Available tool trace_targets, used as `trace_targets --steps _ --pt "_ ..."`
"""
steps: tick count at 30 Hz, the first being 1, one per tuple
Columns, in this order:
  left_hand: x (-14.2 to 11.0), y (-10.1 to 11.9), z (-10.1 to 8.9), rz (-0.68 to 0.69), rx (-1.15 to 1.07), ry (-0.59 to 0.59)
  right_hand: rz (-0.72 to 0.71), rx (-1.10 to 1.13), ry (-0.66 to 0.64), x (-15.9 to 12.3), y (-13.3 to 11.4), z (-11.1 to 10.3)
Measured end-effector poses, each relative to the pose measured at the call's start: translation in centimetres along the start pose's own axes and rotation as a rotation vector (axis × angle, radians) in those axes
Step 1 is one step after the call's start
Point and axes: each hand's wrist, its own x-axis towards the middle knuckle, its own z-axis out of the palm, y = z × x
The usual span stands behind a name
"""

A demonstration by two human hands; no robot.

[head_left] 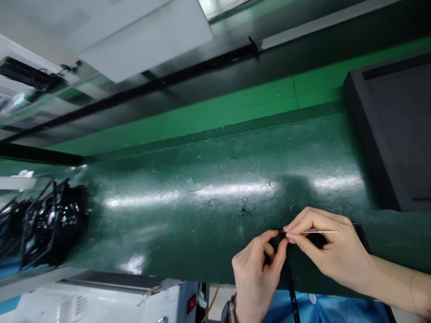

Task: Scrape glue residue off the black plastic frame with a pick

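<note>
Over the near edge of the dark green work surface (188, 211), my left hand (257, 273) is closed, its thumb and fingers pinching a small black part (276, 244). A thin black strap (292, 291) hangs down from it toward my lap. My right hand (328, 249) is closed in a pinch against the same part from the right. It holds a thin pale needle-like tool (319, 232) that lies across its fingers. Both hands meet at the black part.
Loose black thread scraps (244, 208) lie on the surface just beyond the hands. A heap of glossy black parts (40, 224) sits at the left. A dark tray (393, 130) stands at the right. A white machine with a red switch (191, 304) is below the edge.
</note>
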Motion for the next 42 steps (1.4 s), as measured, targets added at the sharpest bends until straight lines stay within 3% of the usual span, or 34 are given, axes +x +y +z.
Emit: trace_targets --steps 29,35,42 --pt "-0.33 -0.24 0.10 -0.009 -0.003 0.012 -0.010 -0.012 0.027 -0.10 0.14 0.43" --pt "-0.31 -0.20 0.04 -0.015 -0.010 0.002 -0.022 -0.010 -0.019 -0.11 0.31 0.42" --pt "-0.24 -0.13 0.06 -0.014 -0.007 0.010 -0.005 -0.012 0.031 -0.03 0.32 0.60"
